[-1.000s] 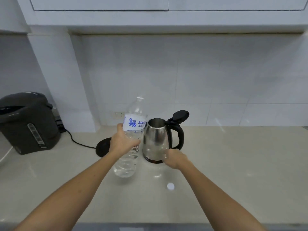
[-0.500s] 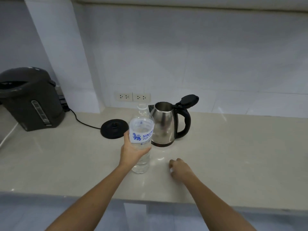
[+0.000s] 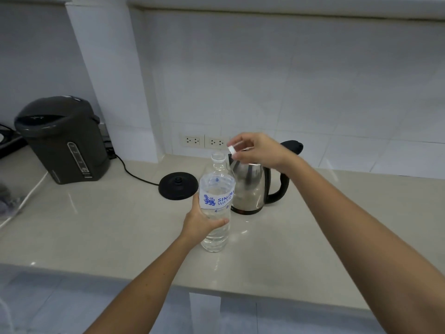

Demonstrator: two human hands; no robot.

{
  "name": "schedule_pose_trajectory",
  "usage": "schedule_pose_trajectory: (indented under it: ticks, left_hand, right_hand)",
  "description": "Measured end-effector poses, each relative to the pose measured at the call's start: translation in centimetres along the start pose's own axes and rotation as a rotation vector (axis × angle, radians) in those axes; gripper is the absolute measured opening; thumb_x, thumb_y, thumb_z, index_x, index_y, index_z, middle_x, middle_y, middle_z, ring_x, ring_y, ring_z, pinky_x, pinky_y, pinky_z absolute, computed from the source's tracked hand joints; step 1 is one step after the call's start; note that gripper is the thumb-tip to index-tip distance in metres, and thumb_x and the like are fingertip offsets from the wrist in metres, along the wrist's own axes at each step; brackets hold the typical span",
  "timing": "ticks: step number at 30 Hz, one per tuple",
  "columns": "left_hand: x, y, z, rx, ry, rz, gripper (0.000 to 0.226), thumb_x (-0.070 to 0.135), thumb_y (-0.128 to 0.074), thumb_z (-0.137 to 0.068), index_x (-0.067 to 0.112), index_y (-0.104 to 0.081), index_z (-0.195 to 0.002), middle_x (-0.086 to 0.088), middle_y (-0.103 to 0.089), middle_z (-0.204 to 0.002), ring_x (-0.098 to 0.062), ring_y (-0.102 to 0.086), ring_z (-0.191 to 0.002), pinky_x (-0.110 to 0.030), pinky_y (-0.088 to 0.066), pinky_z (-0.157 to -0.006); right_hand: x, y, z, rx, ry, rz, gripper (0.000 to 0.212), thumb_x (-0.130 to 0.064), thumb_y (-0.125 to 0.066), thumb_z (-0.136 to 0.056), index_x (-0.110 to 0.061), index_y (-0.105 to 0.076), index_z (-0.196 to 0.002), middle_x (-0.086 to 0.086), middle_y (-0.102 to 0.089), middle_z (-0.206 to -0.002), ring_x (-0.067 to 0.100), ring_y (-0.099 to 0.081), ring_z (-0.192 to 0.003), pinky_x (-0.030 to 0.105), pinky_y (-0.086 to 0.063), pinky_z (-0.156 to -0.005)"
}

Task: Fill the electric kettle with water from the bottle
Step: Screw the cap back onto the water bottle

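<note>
A clear plastic water bottle [image 3: 216,189] with a blue-and-white label stands upright on the counter, its mouth uncapped and water low in it. My left hand [image 3: 198,221] grips its lower body. My right hand [image 3: 258,150] hovers just right of the bottle's mouth, pinching the small white cap [image 3: 232,148] between fingertips. Right behind the bottle stands the steel electric kettle [image 3: 250,186] with a black handle; its black lid is up, mostly hidden by my right hand. The kettle's round black base [image 3: 178,185] lies to its left, apart from it.
A dark grey hot-water dispenser [image 3: 63,141] stands at the back left with a black cord running to the base. Wall sockets [image 3: 204,141] sit behind the kettle. The beige counter's front edge [image 3: 144,278] runs near my forearms.
My right hand picked the white cap off the counter and rose to beside the bottle's mouth. My left hand still holds the bottle, now standing on the counter.
</note>
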State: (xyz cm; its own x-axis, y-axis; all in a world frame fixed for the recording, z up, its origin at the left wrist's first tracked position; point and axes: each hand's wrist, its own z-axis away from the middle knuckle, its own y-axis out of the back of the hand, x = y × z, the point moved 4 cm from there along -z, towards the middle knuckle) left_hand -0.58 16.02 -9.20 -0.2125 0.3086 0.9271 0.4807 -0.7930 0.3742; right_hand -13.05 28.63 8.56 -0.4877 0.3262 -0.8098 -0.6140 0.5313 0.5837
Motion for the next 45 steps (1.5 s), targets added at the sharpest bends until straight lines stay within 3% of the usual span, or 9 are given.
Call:
schedule_pose_trajectory:
  ticks: [2, 6, 15, 23, 31, 34, 37, 42, 45]
  left_hand:
    - [0.0, 0.0, -0.1, -0.009, 0.000, -0.002, 0.091, 0.027, -0.091, -0.062, 0.030, -0.035, -0.134, 0.018, -0.059, -0.108, -0.012, -0.058, -0.104, -0.024, -0.044, -0.088]
    - [-0.1, 0.1, -0.1, -0.025, 0.010, -0.014, 0.088, 0.030, -0.090, -0.062, 0.032, -0.035, -0.131, 0.019, -0.059, -0.107, -0.012, -0.059, -0.104, -0.025, -0.046, -0.087]
    - [-0.3, 0.1, -0.3, -0.020, 0.031, -0.049, 0.085, 0.034, -0.089, -0.063, 0.028, -0.037, -0.130, 0.016, -0.058, -0.107, -0.012, -0.057, -0.100, -0.024, -0.046, -0.083]
    - [-0.6, -0.2, -0.4, 0.008, 0.025, -0.084, 0.080, 0.036, -0.088, -0.064, 0.026, -0.040, -0.127, 0.018, -0.058, -0.101, -0.012, -0.058, -0.095, -0.023, -0.046, -0.081]
    - [-0.9, -0.2, -0.3, 0.038, 0.056, -0.083, 0.072, 0.038, -0.087, -0.065, 0.023, -0.044, -0.121, 0.015, -0.059, -0.100, -0.012, -0.057, -0.091, -0.023, -0.046, -0.078]
    - [-0.9, -0.2, -0.4, 0.034, 0.059, -0.091, 0.073, 0.039, -0.087, -0.065, 0.024, -0.044, -0.122, 0.013, -0.061, -0.103, -0.014, -0.059, -0.094, -0.026, -0.049, -0.082]
    - [-0.5, -0.1, -0.3, 0.024, 0.046, -0.107, 0.073, 0.040, -0.086, -0.066, 0.023, -0.043, -0.123, 0.013, -0.060, -0.103, -0.013, -0.058, -0.092, -0.025, -0.048, -0.080]
    - [-0.3, -0.1, -0.1, 0.016, 0.035, -0.116, 0.074, 0.038, -0.086, -0.067, 0.022, -0.042, -0.125, 0.014, -0.059, -0.103, -0.012, -0.057, -0.091, -0.023, -0.046, -0.078]
    - [-0.3, 0.0, 0.0, 0.003, 0.029, -0.113, 0.076, 0.037, -0.086, -0.067, 0.022, -0.042, -0.127, 0.014, -0.060, -0.103, -0.011, -0.058, -0.092, -0.023, -0.046, -0.079]
  right_hand:
    - [-3.0, 0.4, 0.0, -0.075, 0.062, 0.147, 0.029, -0.010, -0.069, -0.086, -0.017, -0.066, -0.114, 0.001, -0.070, -0.106, 0.012, -0.068, -0.084, 0.014, -0.054, -0.070]
    - [-6.0, -0.5, -0.6, -0.194, 0.115, 0.523, 0.030, -0.015, -0.072, -0.083, -0.031, -0.068, -0.108, -0.011, -0.071, -0.109, 0.010, -0.069, -0.096, 0.027, -0.052, -0.088]
    - [-7.9, -2.3, -1.5, -0.299, 0.171, 0.894, 0.032, -0.009, -0.066, -0.086, -0.030, -0.067, -0.110, -0.012, -0.061, -0.099, 0.014, -0.066, -0.101, 0.036, -0.053, -0.089]
    - [-7.7, -2.4, -1.7, -0.319, 0.167, 0.922, 0.032, -0.010, -0.066, -0.086, -0.025, -0.066, -0.114, -0.010, -0.059, -0.091, 0.016, -0.066, -0.099, 0.035, -0.052, -0.091]
    - [-7.5, -3.4, -2.7, -0.302, 0.104, 1.049, 0.031, -0.033, -0.063, -0.089, -0.013, -0.062, -0.113, 0.007, -0.068, -0.102, 0.025, -0.065, -0.092, 0.025, -0.040, -0.055]
    - [-7.5, -3.9, -2.5, -0.284, 0.093, 1.117, 0.036, -0.035, -0.058, -0.093, -0.005, -0.060, -0.113, 0.009, -0.059, -0.103, 0.027, -0.059, -0.088, 0.029, -0.042, -0.064]
    - [-7.8, -3.5, -2.0, -0.277, 0.123, 1.060, 0.029, -0.030, -0.061, -0.091, -0.011, -0.059, -0.112, 0.001, -0.049, -0.094, 0.022, -0.051, -0.087, 0.028, -0.038, -0.066]
    - [-8.2, -2.7, -1.3, -0.310, 0.228, 1.005, 0.031, -0.011, -0.068, -0.084, -0.021, -0.065, -0.113, -0.007, -0.055, -0.089, 0.014, -0.051, -0.087, 0.022, -0.038, -0.065]
    - [-8.1, -2.7, -1.3, -0.308, 0.238, 1.012, 0.032, -0.014, -0.069, -0.084, -0.022, -0.065, -0.115, -0.004, -0.060, -0.092, 0.015, -0.052, -0.087, 0.024, -0.040, -0.072]
